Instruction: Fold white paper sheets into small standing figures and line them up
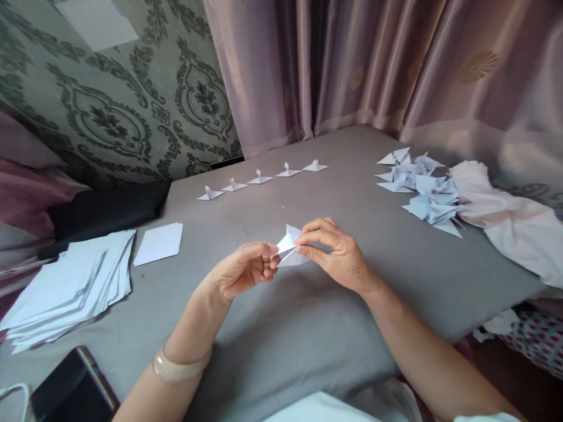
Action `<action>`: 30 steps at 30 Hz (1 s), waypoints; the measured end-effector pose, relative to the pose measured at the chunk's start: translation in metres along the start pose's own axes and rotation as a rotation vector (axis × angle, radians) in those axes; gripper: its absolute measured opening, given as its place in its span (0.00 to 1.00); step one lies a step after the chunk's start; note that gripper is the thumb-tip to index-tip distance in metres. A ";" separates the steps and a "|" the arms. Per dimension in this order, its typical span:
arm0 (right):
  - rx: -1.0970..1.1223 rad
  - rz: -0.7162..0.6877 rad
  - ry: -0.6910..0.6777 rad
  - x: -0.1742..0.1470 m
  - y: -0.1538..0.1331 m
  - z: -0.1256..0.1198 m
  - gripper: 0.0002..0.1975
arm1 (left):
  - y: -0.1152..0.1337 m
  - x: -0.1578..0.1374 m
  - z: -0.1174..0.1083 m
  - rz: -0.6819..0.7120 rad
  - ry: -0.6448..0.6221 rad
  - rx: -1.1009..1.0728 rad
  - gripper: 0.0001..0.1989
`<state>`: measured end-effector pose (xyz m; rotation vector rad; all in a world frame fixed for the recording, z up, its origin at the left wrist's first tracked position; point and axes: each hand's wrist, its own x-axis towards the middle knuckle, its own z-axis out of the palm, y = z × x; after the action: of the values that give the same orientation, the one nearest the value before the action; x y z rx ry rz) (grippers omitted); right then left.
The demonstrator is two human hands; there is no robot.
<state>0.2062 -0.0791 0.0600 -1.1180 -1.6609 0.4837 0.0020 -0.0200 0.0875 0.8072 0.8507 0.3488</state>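
Observation:
A small piece of folded white paper (288, 241) is held up between both hands, above the middle of the grey-covered surface. My left hand (248, 268) pinches its left corner between thumb and fingers. On the opposite side, my right hand (332, 252) grips the paper's edge with thumb and fingertips. The paper has pointed flaps, one sticking up and another angled below. Part of it is hidden behind my fingers. Beyond the hands, several small folded paper figures (259, 176) stand in a slanting row.
Loose white sheets (65, 287) are stacked at left, beside a smaller stack of squares (158, 243). A dark phone-like device (74, 390) lies at the lower left. At right are piled folded papers (422, 181) and a pale cloth (510, 217). Curtains (352, 64) hang behind.

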 end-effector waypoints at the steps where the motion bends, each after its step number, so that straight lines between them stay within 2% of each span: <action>1: 0.038 0.025 -0.005 0.000 0.001 0.000 0.03 | 0.000 0.000 0.000 0.081 0.047 0.107 0.10; 3: 0.120 0.095 -0.007 0.001 0.001 0.000 0.02 | -0.002 -0.002 0.001 0.339 0.200 0.364 0.10; 5: 0.169 0.170 -0.004 0.001 0.000 0.000 0.01 | -0.004 -0.005 0.005 0.664 0.356 0.672 0.13; 7: 0.178 0.208 0.000 0.001 -0.003 0.002 0.01 | -0.008 -0.005 0.011 0.912 0.401 0.982 0.15; 8: 0.172 0.213 0.001 0.001 -0.006 0.003 0.00 | -0.011 -0.005 0.014 0.970 0.371 1.086 0.15; 10: 0.152 0.204 0.008 0.001 -0.010 0.004 0.01 | -0.016 -0.002 0.017 1.005 0.363 1.146 0.08; 13: 0.145 0.160 0.005 -0.001 -0.017 0.003 0.02 | -0.023 0.006 0.017 1.038 0.330 0.987 0.02; 16: 0.110 0.090 0.051 -0.004 -0.021 -0.002 0.07 | -0.026 0.012 0.012 1.089 0.268 0.788 0.05; 19: -0.036 -0.003 0.111 -0.006 -0.024 -0.007 0.12 | -0.027 0.017 0.008 1.154 0.245 0.690 0.11; 25: -0.205 -0.138 0.094 -0.007 -0.025 -0.007 0.11 | -0.028 0.021 0.004 1.293 0.220 0.686 0.17; 30: -0.232 -0.164 0.090 -0.007 -0.024 -0.007 0.09 | -0.028 0.022 0.001 1.340 0.208 0.731 0.17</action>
<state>0.2025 -0.0983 0.0771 -1.1402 -1.7436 0.1356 0.0156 -0.0262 0.0558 2.0159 0.4926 1.3552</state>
